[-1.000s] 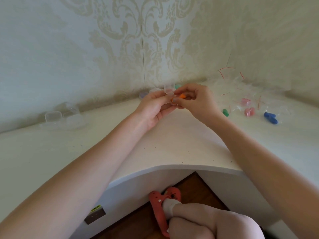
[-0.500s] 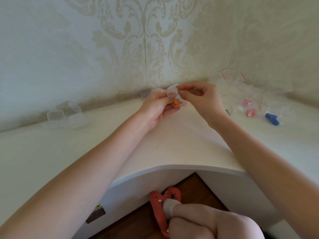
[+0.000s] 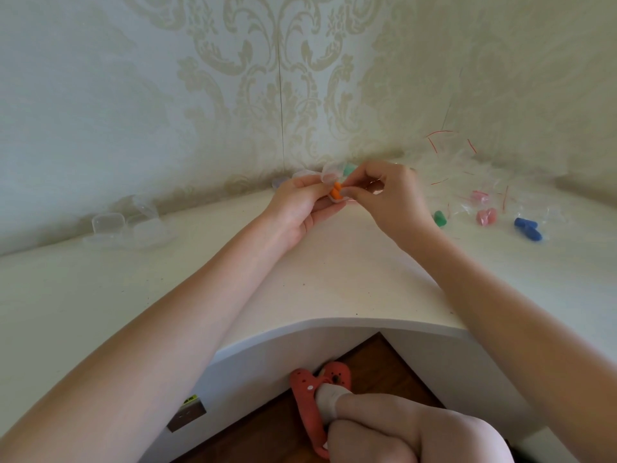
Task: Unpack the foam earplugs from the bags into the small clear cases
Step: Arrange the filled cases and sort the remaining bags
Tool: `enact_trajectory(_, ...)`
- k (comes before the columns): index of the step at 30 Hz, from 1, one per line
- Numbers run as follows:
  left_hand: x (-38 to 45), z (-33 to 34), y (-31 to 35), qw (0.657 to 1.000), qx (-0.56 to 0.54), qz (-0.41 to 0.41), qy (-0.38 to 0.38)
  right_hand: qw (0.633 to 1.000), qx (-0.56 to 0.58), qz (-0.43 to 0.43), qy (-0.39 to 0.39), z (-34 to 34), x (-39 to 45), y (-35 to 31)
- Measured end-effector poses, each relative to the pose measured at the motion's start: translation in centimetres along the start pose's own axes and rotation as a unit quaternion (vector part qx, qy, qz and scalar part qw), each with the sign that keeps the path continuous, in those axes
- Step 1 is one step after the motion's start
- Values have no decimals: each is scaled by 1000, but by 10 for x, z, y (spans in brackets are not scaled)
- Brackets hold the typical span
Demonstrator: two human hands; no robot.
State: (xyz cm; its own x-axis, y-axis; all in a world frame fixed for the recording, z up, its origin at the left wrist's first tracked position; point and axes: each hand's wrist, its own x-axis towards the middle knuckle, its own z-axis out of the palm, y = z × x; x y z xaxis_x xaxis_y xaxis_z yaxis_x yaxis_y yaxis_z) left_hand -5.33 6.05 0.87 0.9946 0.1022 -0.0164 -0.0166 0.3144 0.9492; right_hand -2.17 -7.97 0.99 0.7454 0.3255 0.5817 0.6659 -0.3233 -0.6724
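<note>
Left hand (image 3: 300, 202) cradles a clear case (image 3: 329, 177), right hand (image 3: 387, 192) pinching at its rim, orange earplugs (image 3: 336, 191) seated inside. Packing step looks nearly done; next, likely snap the lid down. More bagged earplugs (image 3: 485, 216) wait on the tabletop (image 3: 334, 279).

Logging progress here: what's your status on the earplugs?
Left hand holds small clear case. Right hand pinches it too. Orange earplugs inside, lid open. Nothing in the way.
</note>
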Motion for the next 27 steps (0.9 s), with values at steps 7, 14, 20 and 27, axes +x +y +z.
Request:
enact_trajectory(7, 0, -1, 4, 999, -42, -18, -4, 999, 8, 16, 42, 0, 5, 5)
enact_trajectory(14, -3, 1, 6, 996, -60, -64, -34, 987, 105, 118, -9, -9, 11, 9)
enact_trajectory(20, -2, -6, 10, 987, -129, -86, -33, 976, 158, 102, -112, -9, 9, 9)
enact_trajectory(27, -1, -13, 11, 990, -77, -115, -29, 995, 15, 25, -93, -6, 5, 12)
